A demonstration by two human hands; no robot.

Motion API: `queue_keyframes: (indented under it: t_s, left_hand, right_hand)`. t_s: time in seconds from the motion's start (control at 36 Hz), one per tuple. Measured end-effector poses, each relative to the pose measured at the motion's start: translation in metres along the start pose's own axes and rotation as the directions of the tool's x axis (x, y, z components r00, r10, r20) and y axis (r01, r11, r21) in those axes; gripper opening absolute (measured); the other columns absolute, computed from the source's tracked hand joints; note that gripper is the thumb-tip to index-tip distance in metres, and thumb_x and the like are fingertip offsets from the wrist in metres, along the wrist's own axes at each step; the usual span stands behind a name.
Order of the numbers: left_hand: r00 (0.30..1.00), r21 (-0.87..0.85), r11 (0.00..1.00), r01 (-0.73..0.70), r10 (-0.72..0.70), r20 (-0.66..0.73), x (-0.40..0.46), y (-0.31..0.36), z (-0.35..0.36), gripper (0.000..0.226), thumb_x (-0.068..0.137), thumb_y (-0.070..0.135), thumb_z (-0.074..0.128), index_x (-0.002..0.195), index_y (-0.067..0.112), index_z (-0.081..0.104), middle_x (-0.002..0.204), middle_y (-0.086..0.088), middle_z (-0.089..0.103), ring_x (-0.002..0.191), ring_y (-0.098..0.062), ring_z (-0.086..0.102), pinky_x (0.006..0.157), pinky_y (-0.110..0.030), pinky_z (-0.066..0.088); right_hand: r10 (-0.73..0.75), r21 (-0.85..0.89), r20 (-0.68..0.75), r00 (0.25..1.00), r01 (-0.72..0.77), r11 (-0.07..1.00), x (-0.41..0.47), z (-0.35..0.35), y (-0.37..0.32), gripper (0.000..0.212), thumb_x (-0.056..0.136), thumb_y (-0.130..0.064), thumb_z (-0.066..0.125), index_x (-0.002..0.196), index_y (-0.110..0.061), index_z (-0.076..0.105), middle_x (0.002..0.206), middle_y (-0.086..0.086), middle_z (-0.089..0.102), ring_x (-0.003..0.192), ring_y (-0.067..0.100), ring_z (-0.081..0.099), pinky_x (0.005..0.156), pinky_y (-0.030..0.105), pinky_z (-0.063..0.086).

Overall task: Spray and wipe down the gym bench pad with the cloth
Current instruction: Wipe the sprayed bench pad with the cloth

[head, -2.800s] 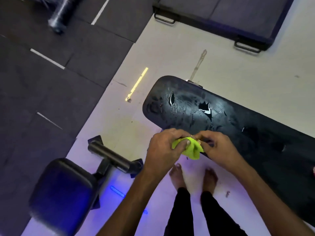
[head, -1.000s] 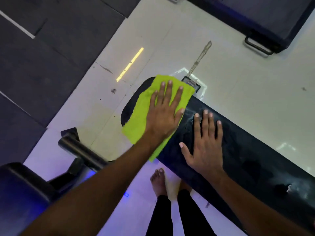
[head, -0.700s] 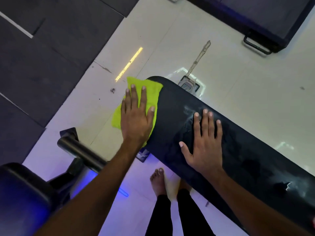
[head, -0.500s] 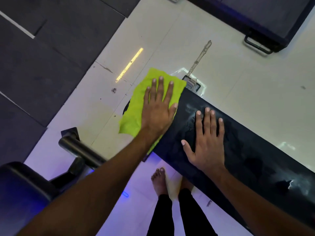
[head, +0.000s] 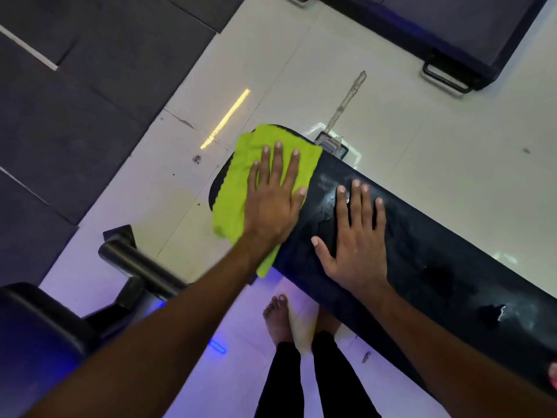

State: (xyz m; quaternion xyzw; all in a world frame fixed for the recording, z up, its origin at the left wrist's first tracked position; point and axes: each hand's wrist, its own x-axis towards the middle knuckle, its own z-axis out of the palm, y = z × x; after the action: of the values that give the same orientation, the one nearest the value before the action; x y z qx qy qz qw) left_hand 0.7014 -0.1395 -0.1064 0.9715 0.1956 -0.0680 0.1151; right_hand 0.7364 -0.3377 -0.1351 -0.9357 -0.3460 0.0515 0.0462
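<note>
Pale floor tiles frame the bench pad (head: 422, 260), where the left hand (head: 271, 203), fingers spread flat, has swept the cloth (head: 235, 188) back across its end, so wiping continues while the right hand (head: 355, 242) stays splayed, bracing.

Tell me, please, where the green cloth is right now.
In the head view, the green cloth lies spread over the left end of the black bench pad, pressed flat under the left hand.

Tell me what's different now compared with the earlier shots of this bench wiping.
About three seconds ago both hands held the cloth bunched above the bench pad. Now it lies spread over the pad's far end, pressed flat under the left hand, which has been sweeping it side to side across that end. The right hand has let go of it and stays flat on the pad, unmoved through the last second.
</note>
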Motion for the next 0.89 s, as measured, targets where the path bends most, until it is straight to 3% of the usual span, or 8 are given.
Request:
queue_keyframes:
  t_s: [0.11,0.22,0.33,0.5,0.58,0.67,0.81,0.89]
  left_hand:
    - [0.984,0.002,0.984,-0.178,0.178,0.014,0.018,-0.041,-0.011,0.06,0.108,0.041,0.019,0.166,0.029,0.013,0.176,-0.004,0.007,0.163,-0.024,0.005,0.128,-0.044,0.012]
    - [0.999,0.041,0.999,-0.033,0.034,-0.025,-0.017,-0.039,-0.005,0.061,0.108,0.039,0.023,0.166,0.023,0.014,0.175,-0.01,0.008,0.162,-0.029,0.006,0.129,-0.047,0.013]
    - [0.998,0.044,0.997,0.065,-0.064,-0.018,-0.052,0.02,0.01,0.064,0.107,0.039,0.024,0.167,0.02,0.009,0.174,-0.015,0.004,0.162,-0.034,0.003,0.13,-0.051,0.013]
    - [0.932,0.065,0.931,-0.359,0.355,0.072,-0.007,0.08,0.012,0.061,0.109,0.042,0.02,0.167,0.024,0.01,0.175,-0.008,0.006,0.162,-0.03,0.005,0.13,-0.049,0.012]
    - [0.912,0.095,0.908,-0.409,0.402,0.085,0.024,0.061,0.004,0.059,0.109,0.041,0.021,0.166,0.027,0.013,0.175,-0.006,0.011,0.162,-0.026,0.01,0.129,-0.046,0.014]
    - [0.949,0.115,0.942,-0.315,0.313,0.036,0.01,0.044,0.005,0.061,0.109,0.041,0.023,0.167,0.025,0.011,0.175,-0.009,0.007,0.162,-0.028,0.007,0.13,-0.047,0.014]
    - [0.998,0.044,0.998,0.047,-0.045,-0.033,-0.062,0.064,0.021,0.063,0.108,0.04,0.024,0.167,0.022,0.008,0.175,-0.013,0.003,0.162,-0.032,0.003,0.131,-0.05,0.012]
    - [0.996,0.032,0.996,0.084,-0.083,-0.007,-0.086,0.107,0.034,0.066,0.107,0.041,0.024,0.167,0.02,0.006,0.174,-0.016,0.006,0.161,-0.038,0.008,0.13,-0.054,0.011]
  right_hand:
    - [-0.02,0.041,0.002,1.0,0.02,0.999,0.0,-0.003,0.004,0.096,0.097,-0.066,0.039,0.167,-0.009,0.007,0.176,0.017,0.002,0.164,0.034,-0.001,0.131,0.059,0.009]
    - [0.006,0.046,0.032,0.999,-0.008,0.999,-0.015,-0.009,0.017,0.099,0.095,-0.067,0.041,0.167,-0.008,0.006,0.176,0.018,0.003,0.164,0.034,0.0,0.13,0.06,0.01]
    - [0.084,0.002,0.053,0.995,-0.084,0.996,-0.056,-0.014,0.048,0.101,0.096,-0.069,0.037,0.167,-0.007,0.003,0.175,0.02,-0.001,0.164,0.036,-0.002,0.131,0.06,0.008]
    - [0.125,-0.03,0.047,0.991,-0.124,0.992,-0.103,-0.012,0.084,0.097,0.098,-0.07,0.028,0.167,-0.006,0.005,0.176,0.017,-0.001,0.164,0.035,0.002,0.131,0.06,0.009]
    - [0.121,-0.026,0.034,0.992,-0.12,0.992,-0.103,-0.009,0.084,0.097,0.097,-0.07,0.029,0.167,-0.006,0.005,0.176,0.017,0.0,0.164,0.035,0.002,0.131,0.059,0.006]
    - [0.131,-0.019,0.019,0.991,-0.131,0.991,-0.102,-0.007,0.083,0.098,0.096,-0.069,0.032,0.167,-0.007,0.006,0.176,0.016,0.0,0.164,0.034,0.002,0.132,0.058,0.006]
    - [0.139,-0.003,0.017,0.99,-0.139,0.99,-0.103,-0.01,0.081,0.097,0.097,-0.07,0.029,0.167,-0.008,0.005,0.176,0.016,0.0,0.164,0.034,0.003,0.13,0.061,0.012]
    - [0.14,-0.007,0.02,0.99,-0.14,0.99,-0.103,-0.01,0.08,0.097,0.097,-0.069,0.029,0.167,-0.007,0.005,0.176,0.017,0.0,0.164,0.035,0.003,0.13,0.061,0.012]
